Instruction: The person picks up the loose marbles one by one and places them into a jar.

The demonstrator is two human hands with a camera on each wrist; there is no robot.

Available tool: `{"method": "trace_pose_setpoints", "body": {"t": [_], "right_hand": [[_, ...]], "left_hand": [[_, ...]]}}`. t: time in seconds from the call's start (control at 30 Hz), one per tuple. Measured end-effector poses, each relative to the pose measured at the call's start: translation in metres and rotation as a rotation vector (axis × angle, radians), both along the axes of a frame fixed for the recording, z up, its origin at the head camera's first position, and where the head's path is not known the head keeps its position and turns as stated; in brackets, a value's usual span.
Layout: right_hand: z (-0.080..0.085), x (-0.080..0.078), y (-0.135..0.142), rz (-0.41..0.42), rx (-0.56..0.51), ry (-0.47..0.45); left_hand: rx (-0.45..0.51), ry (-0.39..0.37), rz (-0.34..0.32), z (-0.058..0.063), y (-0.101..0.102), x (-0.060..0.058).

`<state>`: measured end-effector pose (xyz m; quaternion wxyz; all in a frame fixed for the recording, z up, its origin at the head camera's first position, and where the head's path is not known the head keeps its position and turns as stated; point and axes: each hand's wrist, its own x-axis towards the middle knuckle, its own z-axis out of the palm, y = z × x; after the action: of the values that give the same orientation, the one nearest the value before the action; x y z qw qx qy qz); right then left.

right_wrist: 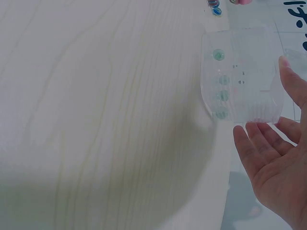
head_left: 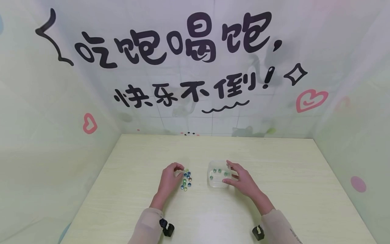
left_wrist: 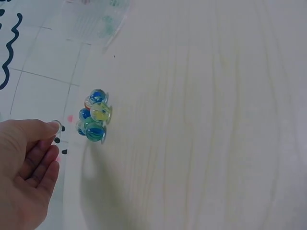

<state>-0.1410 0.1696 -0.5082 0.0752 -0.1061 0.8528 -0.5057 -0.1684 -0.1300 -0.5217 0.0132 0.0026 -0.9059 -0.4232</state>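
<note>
My left hand [head_left: 169, 179] is at the left edge of a loose group of glass marbles [head_left: 184, 181] in blue, green, yellow and amber swirls. In the left wrist view, its thumb and forefinger pinch a small clear glass marble [left_wrist: 58, 126], mostly covered by the thumb. To the right stands a clear plastic box [head_left: 217, 183] with several green marbles [head_left: 219, 170] spread in it. My right hand [head_left: 242, 179] holds this box from its right side, thumb at the near corner and fingers at the far one.
The pale wood-grain table [head_left: 292, 189] is walled by a printed curtain [head_left: 195, 125] at the back and both sides. A black clip-like mount [head_left: 167, 227] is at the left sleeve, and another black mount [head_left: 258, 233] at the right sleeve.
</note>
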Motion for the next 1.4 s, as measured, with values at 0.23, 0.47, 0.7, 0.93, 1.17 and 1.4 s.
{"method": "trace_pose_setpoints", "body": {"t": [0.23, 0.47, 0.7, 0.93, 1.17, 1.4], "right_hand": [[-0.001, 0.001, 0.0, 0.001, 0.01, 0.013], [0.0, 0.001, 0.0, -0.001, 0.004, 0.01], [0.001, 0.002, -0.001, -0.003, 0.004, 0.006], [0.001, 0.002, -0.001, -0.006, 0.004, 0.007], [0.002, 0.002, -0.001, -0.002, 0.004, 0.012], [0.0, 0.002, 0.0, 0.003, 0.007, 0.017]], "left_hand": [[-0.011, 0.03, -0.028, 0.008, 0.007, 0.003], [-0.02, 0.066, -0.077, 0.011, 0.015, 0.004], [-0.003, 0.072, -0.11, 0.018, 0.026, 0.007], [-0.003, 0.092, -0.152, 0.023, 0.038, 0.009], [0.018, 0.1, -0.178, 0.026, 0.049, 0.01], [0.034, 0.107, -0.216, 0.028, 0.058, 0.012]]}}
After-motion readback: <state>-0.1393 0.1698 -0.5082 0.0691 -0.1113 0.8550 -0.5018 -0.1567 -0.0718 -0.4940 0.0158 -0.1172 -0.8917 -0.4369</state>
